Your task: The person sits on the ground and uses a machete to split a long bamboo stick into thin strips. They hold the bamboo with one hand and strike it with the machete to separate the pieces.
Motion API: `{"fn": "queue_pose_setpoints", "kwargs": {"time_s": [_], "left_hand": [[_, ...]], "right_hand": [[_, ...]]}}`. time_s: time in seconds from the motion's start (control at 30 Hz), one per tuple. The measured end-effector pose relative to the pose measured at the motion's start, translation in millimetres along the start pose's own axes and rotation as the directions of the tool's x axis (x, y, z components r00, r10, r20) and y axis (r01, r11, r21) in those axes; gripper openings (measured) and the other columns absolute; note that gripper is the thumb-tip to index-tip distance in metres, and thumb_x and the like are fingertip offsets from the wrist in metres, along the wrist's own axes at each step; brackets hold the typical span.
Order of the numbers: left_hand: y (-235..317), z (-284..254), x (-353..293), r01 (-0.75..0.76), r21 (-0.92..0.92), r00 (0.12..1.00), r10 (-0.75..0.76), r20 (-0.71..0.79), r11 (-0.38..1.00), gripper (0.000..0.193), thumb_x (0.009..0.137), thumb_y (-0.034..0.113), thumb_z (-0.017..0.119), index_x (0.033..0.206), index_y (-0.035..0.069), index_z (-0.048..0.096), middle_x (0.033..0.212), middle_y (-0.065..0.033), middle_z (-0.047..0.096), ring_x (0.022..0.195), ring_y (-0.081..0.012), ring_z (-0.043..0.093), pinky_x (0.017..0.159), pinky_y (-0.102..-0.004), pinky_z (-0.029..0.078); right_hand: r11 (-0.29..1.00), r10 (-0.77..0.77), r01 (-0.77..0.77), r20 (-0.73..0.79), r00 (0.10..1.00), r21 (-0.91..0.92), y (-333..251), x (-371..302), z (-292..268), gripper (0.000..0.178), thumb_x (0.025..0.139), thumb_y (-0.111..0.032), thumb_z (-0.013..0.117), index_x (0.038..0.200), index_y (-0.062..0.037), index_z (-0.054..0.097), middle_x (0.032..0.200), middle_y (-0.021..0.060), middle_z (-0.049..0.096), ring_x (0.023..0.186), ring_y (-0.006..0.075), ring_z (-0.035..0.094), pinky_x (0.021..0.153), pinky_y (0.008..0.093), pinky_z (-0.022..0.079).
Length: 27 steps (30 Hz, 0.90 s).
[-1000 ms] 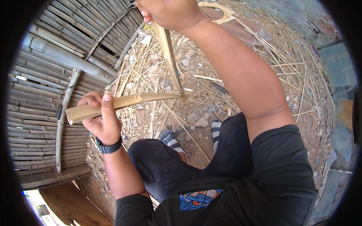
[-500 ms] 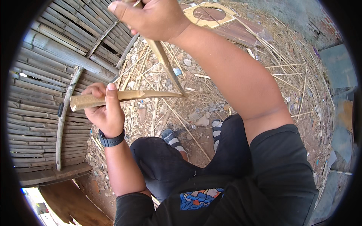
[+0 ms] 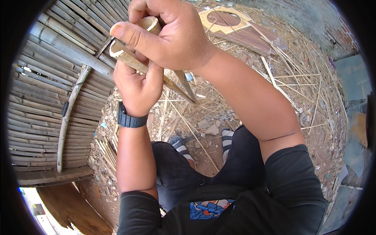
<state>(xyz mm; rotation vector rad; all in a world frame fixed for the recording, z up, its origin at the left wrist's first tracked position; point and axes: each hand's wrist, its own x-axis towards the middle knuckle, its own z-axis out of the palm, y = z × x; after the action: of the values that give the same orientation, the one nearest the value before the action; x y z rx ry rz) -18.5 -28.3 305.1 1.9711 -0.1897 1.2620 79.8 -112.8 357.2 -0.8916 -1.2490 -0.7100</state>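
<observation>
In front of me, up high, are two split bamboo pieces whose far tips meet. My left hand (image 3: pixel 138 87), with a dark watch on its wrist, is wrapped round the lower bamboo piece (image 3: pixel 127 57), its pale cut end facing up and left. Just above it, my right hand (image 3: pixel 174 41) grips the other bamboo piece (image 3: pixel 150 24), which has a hollow, curved end. The two hands overlap closely. A thin dark edge shows by my right thumb; what it belongs to is hidden.
A slatted bamboo wall (image 3: pixel 58 102) with a pole (image 3: pixel 70 117) rises on the left. Bamboo strips (image 3: pixel 105 152) lie by it. Straw and sticks litter the ground around my feet. At the back lies a brown board (image 3: pixel 260 41) below a yellow frame (image 3: pixel 244 24) with a round opening.
My left hand has moved up and right to meet my right hand. The two bamboo pieces, spread wide apart before, now lie close together. The right hand has shifted slightly right and down.
</observation>
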Motion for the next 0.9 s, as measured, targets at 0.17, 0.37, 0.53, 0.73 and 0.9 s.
{"fn": "queue_pose_setpoints", "kwargs": {"time_s": [0.17,0.37,0.53,0.73,0.9], "left_hand": [[23.1,3.6,16.8,-0.11,-0.119,0.993,0.113,0.018,0.987,0.023,0.086,0.011,0.069,0.104,-0.002,0.062,0.094,-0.0084,0.07,0.085,-0.0139,0.064,0.076,-0.0286,0.051],[18.2,4.3,4.5,0.053,-0.198,0.993,-0.03,0.117,0.979,0.029,0.091,0.012,0.065,0.114,-0.003,0.058,0.103,-0.0062,0.066,0.093,-0.0112,0.061,0.079,-0.0273,0.05],[25.8,5.0,-6.4,0.077,-0.343,0.997,-0.067,0.04,0.936,0.036,0.095,0.018,0.059,0.122,-0.005,0.054,0.117,-0.0094,0.062,0.103,-0.0163,0.059,0.088,-0.0306,0.048],[22.7,3.1,-12.3,-0.028,-0.365,0.994,-0.011,-0.106,0.931,0.03,0.095,0.022,0.062,0.116,0.0,0.056,0.105,-0.0023,0.06,0.095,-0.0098,0.055,0.083,-0.026,0.046],[24.2,8.7,-9.3,0.017,-0.471,0.994,-0.067,-0.09,0.882,0.019,0.096,0.022,0.061,0.103,0.005,0.057,0.098,0.0006,0.059,0.089,-0.0082,0.055,0.079,-0.0245,0.046]], "right_hand": [[0.936,-0.014,0.033,-0.055,0.998,0.349,-22.1,23.1,5.2,0.028,0.095,-0.023,0.063,0.075,-0.0073,0.052,0.056,0.0013,0.051,0.041,0.006,0.041,0.033,0.0182,0.03],[0.975,0.075,-0.07,-0.015,0.997,0.21,-23.4,7.1,-2.6,0.026,0.093,-0.021,0.064,0.075,-0.0066,0.053,0.057,0.0008,0.05,0.044,0.0061,0.043,0.036,0.0188,0.033],[0.976,0.212,-0.21,-0.027,0.977,0.064,-53.6,-0.7,-1.1,0.029,0.077,-0.029,0.08,0.073,-0.0054,0.064,0.065,0.0072,0.065,0.056,0.0174,0.067,0.052,0.0269,0.052],[0.979,0.191,-0.19,-0.007,0.982,0.069,-65.2,-5.2,4.0,0.025,0.074,-0.023,0.079,0.07,-0.0056,0.062,0.063,0.007,0.062,0.056,0.0174,0.062,0.051,0.0272,0.047],[0.957,0.064,-0.04,-0.073,0.995,0.286,-53.1,-11.4,6.7,0.024,0.084,-0.007,0.07,0.071,-0.0089,0.05,0.06,-0.0007,0.05,0.048,0.0056,0.044,0.04,0.0211,0.032]]}}
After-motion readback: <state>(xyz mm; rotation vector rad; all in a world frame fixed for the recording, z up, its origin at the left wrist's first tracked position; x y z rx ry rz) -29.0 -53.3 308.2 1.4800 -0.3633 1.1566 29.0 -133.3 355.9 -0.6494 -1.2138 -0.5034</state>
